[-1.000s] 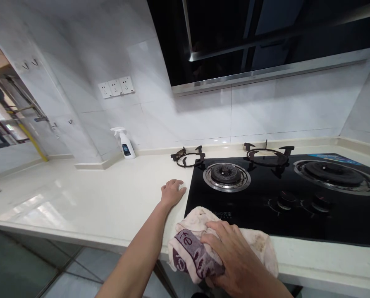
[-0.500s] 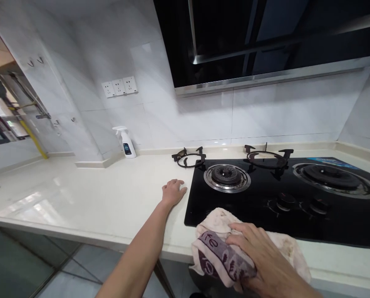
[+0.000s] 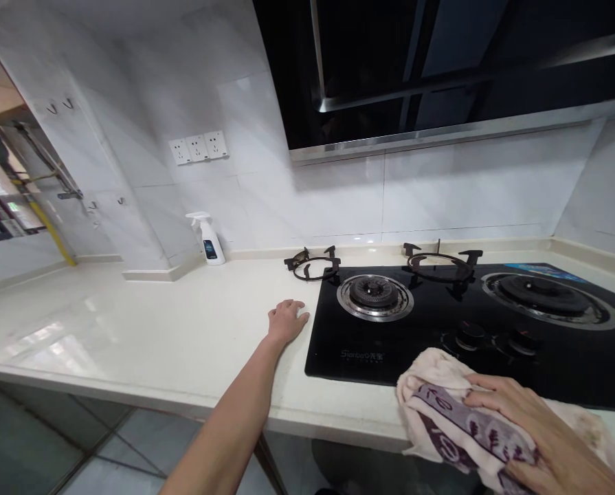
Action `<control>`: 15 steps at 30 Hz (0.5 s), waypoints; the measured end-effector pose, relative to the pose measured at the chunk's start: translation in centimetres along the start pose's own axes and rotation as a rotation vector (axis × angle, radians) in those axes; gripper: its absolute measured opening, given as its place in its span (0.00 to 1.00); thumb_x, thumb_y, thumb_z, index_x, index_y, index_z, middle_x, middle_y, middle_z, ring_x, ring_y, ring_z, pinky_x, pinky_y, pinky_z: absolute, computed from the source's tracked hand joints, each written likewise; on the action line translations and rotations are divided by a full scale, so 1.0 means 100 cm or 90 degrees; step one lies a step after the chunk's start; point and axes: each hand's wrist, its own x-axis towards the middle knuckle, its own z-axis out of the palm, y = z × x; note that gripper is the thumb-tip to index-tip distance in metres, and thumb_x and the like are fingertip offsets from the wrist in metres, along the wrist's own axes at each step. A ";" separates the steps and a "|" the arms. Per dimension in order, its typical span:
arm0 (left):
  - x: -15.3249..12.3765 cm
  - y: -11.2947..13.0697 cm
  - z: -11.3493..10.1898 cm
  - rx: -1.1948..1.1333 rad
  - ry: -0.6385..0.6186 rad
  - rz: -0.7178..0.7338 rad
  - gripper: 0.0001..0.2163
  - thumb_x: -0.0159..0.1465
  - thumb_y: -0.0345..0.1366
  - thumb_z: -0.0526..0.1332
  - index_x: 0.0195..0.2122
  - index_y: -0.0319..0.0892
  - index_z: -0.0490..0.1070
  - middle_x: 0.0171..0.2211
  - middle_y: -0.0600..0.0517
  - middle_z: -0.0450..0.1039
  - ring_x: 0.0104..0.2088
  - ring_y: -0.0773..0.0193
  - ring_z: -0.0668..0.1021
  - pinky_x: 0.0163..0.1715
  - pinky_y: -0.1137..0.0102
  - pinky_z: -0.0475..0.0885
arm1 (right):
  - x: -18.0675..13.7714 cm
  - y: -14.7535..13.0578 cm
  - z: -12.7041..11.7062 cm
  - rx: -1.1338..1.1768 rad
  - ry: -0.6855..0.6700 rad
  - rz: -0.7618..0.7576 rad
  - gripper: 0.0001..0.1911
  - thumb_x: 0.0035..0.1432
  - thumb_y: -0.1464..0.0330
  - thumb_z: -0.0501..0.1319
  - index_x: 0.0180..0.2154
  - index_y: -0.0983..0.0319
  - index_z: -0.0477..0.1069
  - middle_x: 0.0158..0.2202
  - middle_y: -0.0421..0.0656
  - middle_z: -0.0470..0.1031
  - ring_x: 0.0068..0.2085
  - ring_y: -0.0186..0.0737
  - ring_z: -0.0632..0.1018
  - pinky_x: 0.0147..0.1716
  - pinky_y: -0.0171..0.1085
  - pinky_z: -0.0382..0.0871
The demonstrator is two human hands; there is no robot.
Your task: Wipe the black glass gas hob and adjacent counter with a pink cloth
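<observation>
My right hand (image 3: 531,426) grips a pale pink towel (image 3: 435,371) with a purple patterned band. The towel lies over the front edge of the black glass gas stove (image 3: 369,368) and the counter rim, below the two control knobs, and part of it hangs down. Flat on the white counter (image 3: 183,323), just left of the stove, rests my left hand (image 3: 286,321), fingers spread and holding nothing. A round burner (image 3: 374,292) sits in the stove's left side, and a larger burner (image 3: 549,299) in its right.
Two black pot supports, one on the left (image 3: 315,267) and one on the right (image 3: 441,265), stand at the stove's back edge. A white spray bottle (image 3: 211,244) is against the wall below the sockets (image 3: 198,147). Overhead hangs a dark range hood (image 3: 441,69).
My right hand and the towel have slid to the right along the stove's front edge, uncovering the brand lettering. My left hand stays in place.
</observation>
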 end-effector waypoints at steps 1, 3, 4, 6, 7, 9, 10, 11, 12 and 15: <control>0.000 0.000 0.000 0.001 0.000 0.000 0.17 0.67 0.45 0.56 0.55 0.51 0.72 0.63 0.46 0.67 0.65 0.52 0.66 0.64 0.52 0.56 | -0.003 0.004 -0.002 0.001 0.019 0.005 0.26 0.52 0.63 0.64 0.54 0.47 0.75 0.62 0.43 0.71 0.59 0.59 0.73 0.55 0.56 0.71; 0.000 0.000 -0.001 0.003 -0.002 -0.002 0.17 0.67 0.45 0.55 0.55 0.50 0.71 0.64 0.46 0.67 0.65 0.52 0.66 0.64 0.52 0.56 | -0.007 0.010 -0.004 0.000 0.044 0.006 0.24 0.53 0.62 0.63 0.54 0.48 0.75 0.61 0.43 0.71 0.59 0.59 0.73 0.55 0.55 0.72; -0.001 0.001 -0.001 0.003 -0.004 -0.002 0.17 0.67 0.46 0.55 0.55 0.50 0.71 0.64 0.46 0.67 0.65 0.52 0.65 0.64 0.52 0.56 | -0.009 0.011 -0.004 -0.003 0.050 0.007 0.24 0.54 0.62 0.63 0.54 0.49 0.75 0.61 0.44 0.71 0.59 0.58 0.73 0.55 0.55 0.72; -0.001 0.001 -0.001 0.003 -0.005 -0.001 0.17 0.67 0.46 0.55 0.55 0.50 0.72 0.64 0.46 0.67 0.65 0.52 0.65 0.64 0.52 0.56 | -0.012 0.013 -0.004 -0.013 0.057 0.010 0.24 0.54 0.62 0.63 0.54 0.49 0.74 0.61 0.43 0.71 0.59 0.58 0.73 0.55 0.55 0.71; -0.001 0.001 -0.001 0.003 -0.006 0.000 0.17 0.67 0.46 0.55 0.55 0.50 0.72 0.64 0.47 0.67 0.65 0.52 0.65 0.64 0.52 0.56 | -0.012 0.012 -0.004 -0.020 0.055 0.011 0.24 0.53 0.63 0.64 0.53 0.49 0.75 0.60 0.43 0.71 0.59 0.58 0.73 0.55 0.55 0.71; -0.001 0.002 -0.002 0.002 -0.004 0.000 0.17 0.68 0.45 0.55 0.55 0.50 0.72 0.63 0.46 0.67 0.65 0.52 0.66 0.64 0.52 0.56 | -0.011 0.011 -0.003 -0.035 0.048 0.013 0.23 0.52 0.63 0.65 0.52 0.48 0.75 0.59 0.43 0.72 0.58 0.58 0.73 0.54 0.55 0.71; -0.001 0.002 -0.002 0.002 -0.003 0.000 0.17 0.68 0.45 0.55 0.55 0.50 0.72 0.63 0.46 0.67 0.65 0.53 0.66 0.64 0.52 0.56 | -0.010 0.009 -0.003 -0.041 0.049 0.014 0.23 0.52 0.62 0.65 0.51 0.48 0.75 0.59 0.43 0.72 0.57 0.58 0.74 0.54 0.55 0.71; -0.002 0.002 -0.002 0.002 -0.003 -0.001 0.17 0.68 0.45 0.55 0.55 0.50 0.71 0.63 0.46 0.67 0.65 0.53 0.66 0.64 0.53 0.56 | -0.009 0.008 -0.003 -0.044 0.051 0.012 0.22 0.53 0.61 0.65 0.51 0.48 0.75 0.59 0.43 0.72 0.57 0.58 0.74 0.53 0.55 0.71; -0.002 0.003 -0.002 0.002 -0.002 -0.001 0.17 0.68 0.45 0.55 0.55 0.50 0.71 0.63 0.46 0.67 0.65 0.53 0.66 0.64 0.53 0.56 | -0.007 0.006 -0.003 -0.044 0.054 0.010 0.21 0.54 0.60 0.65 0.51 0.49 0.75 0.58 0.44 0.72 0.56 0.58 0.74 0.53 0.55 0.72; -0.002 0.004 -0.001 0.003 0.000 -0.005 0.17 0.67 0.45 0.55 0.55 0.50 0.71 0.63 0.46 0.68 0.64 0.53 0.66 0.64 0.53 0.56 | -0.002 -0.001 -0.004 -0.039 0.056 0.013 0.19 0.54 0.59 0.65 0.49 0.49 0.76 0.57 0.44 0.73 0.55 0.57 0.74 0.51 0.54 0.72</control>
